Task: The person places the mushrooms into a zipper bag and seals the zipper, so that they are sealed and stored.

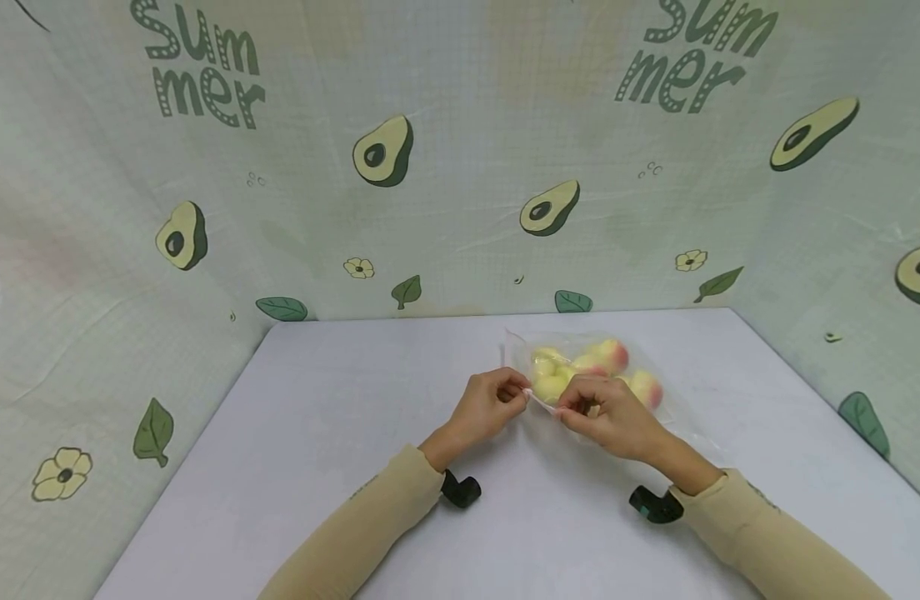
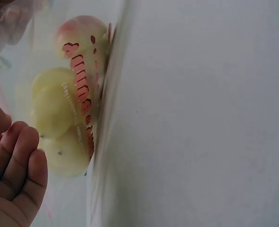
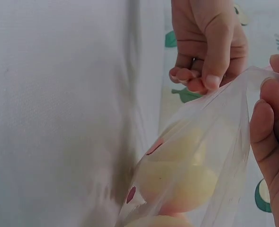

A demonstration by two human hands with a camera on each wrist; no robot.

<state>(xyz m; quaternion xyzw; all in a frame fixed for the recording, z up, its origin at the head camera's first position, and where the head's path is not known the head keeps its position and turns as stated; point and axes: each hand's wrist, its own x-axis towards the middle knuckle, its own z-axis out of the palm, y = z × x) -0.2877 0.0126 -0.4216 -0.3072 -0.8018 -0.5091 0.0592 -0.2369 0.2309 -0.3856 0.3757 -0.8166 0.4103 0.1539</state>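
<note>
A clear plastic zip bag [image 1: 673, 408] lies on the table with several pale yellow, pink-blushed fruits [image 1: 646, 388] inside, peach-like in look. My left hand [image 1: 490, 406] pinches the bag's near edge at its left end. A short way to the right, my right hand [image 1: 608, 414] pinches the same edge between thumb and fingers, partly covering the fruits. In the right wrist view, the bag's film [image 3: 231, 123] stretches up to the fingers of both hands. Red printed marks [image 2: 80, 75] show on the bag in the left wrist view, beside the yellow fruits [image 2: 56, 106].
The white tabletop [image 1: 340, 400] extends around the bag. A cloth printed with avocados and leaves [image 1: 460, 167] hangs behind the table and along both sides. Each wrist carries a small black camera [image 1: 462, 490] near the sleeve cuff.
</note>
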